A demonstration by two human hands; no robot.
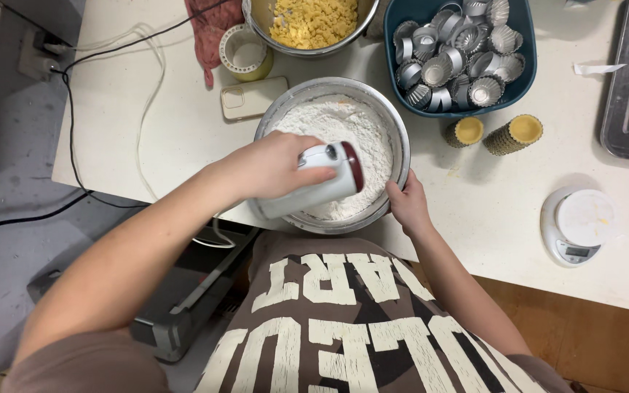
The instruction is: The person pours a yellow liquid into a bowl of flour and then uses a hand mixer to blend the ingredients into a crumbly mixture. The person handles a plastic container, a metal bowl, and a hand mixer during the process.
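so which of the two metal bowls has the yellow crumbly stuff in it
The steel bowl at the top edge, behind the phone, holds the yellow crumbs. The nearer flour bowl, under the hand mixer, holds only white flour.

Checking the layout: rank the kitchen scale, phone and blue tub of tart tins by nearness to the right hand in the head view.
From the right hand:
1. Kitchen scale, right, near the table edge.
2. Blue tub of tart tins, behind, up-right.
3. Phone, far left, past the flour bowl.

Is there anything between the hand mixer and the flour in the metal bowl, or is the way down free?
Nothing visible blocks it. The left hand holds the white hand mixer directly over the flour in the metal bowl. The right hand grips the bowl's near rim, beside the mixer, not under it.
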